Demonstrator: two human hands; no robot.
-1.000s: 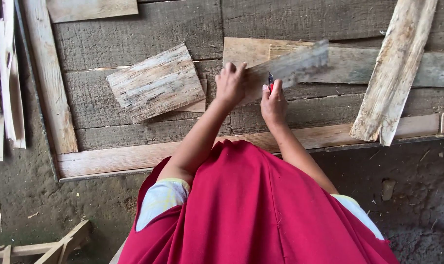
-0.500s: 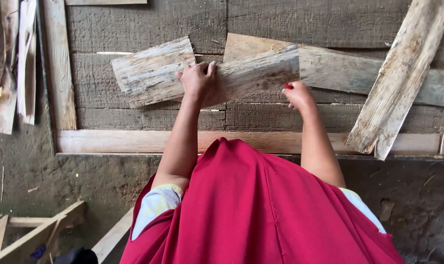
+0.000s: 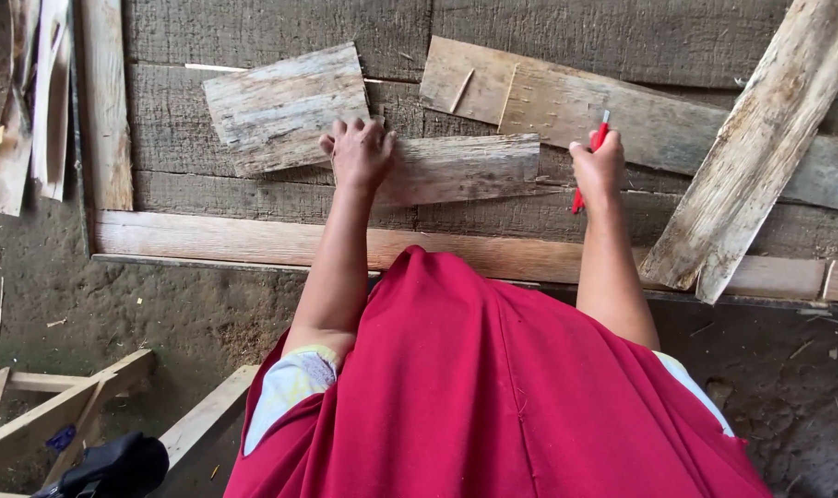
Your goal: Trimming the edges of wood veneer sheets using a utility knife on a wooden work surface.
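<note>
My left hand (image 3: 360, 153) lies flat, fingers spread, on the left end of a short weathered plank (image 3: 465, 168) that rests on a grey wooden platform (image 3: 280, 32). My right hand (image 3: 599, 169) is closed around a red pencil (image 3: 590, 159), its tip pointing up, just past the plank's right end. Touching the plank's upper left is a second short weathered board (image 3: 285, 106). Behind the plank lies a longer pale board (image 3: 548, 97) with small marks on it.
A long rough plank (image 3: 755, 148) leans diagonally at the right. A pale beam (image 3: 253, 242) edges the platform's near side, an upright batten (image 3: 105, 101) its left. Loose slats (image 3: 22, 111) lie far left. A wooden frame (image 3: 59, 406) and a dark object (image 3: 114, 466) sit on the dirt floor.
The short plank was carried to the left and laid flat on the platform. My left hand now presses on it, and my right hand has drawn off to its right end with the pencil.
</note>
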